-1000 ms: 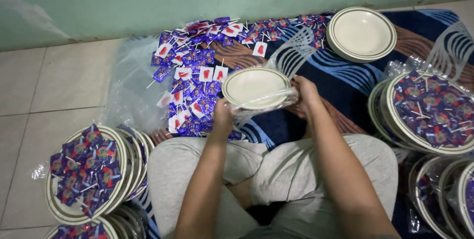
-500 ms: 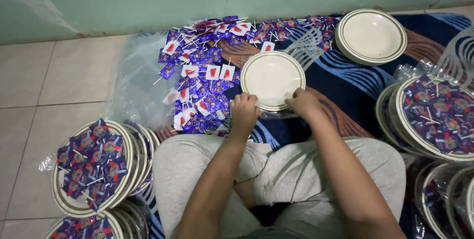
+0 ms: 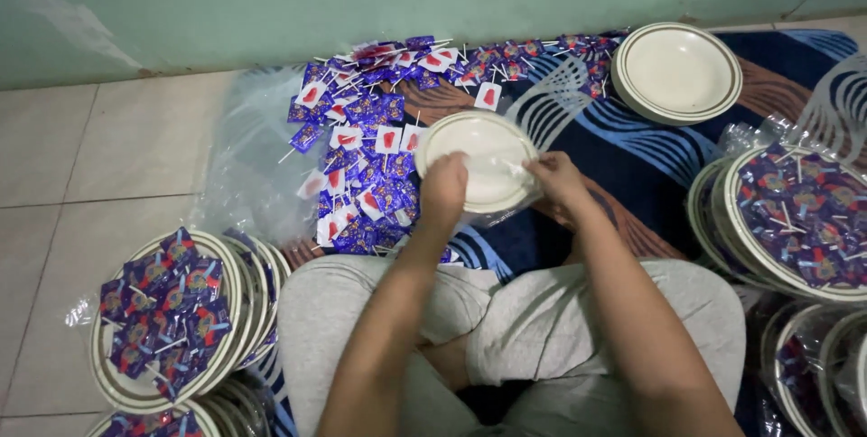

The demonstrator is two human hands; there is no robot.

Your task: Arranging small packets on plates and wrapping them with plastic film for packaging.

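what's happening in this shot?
A person sits cross-legged on a patterned mat, both hands on an empty cream plate that seems to sit in clear plastic wrap. The left hand grips its near-left rim and the right hand its right rim. A heap of small wrapped lollipops lies just left of it. A stack of empty plates is at upper right, and wrapped, candy-filled plates stand at left and right.

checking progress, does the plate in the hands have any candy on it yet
No, the plate held by the left hand and right hand shows a bare cream surface.
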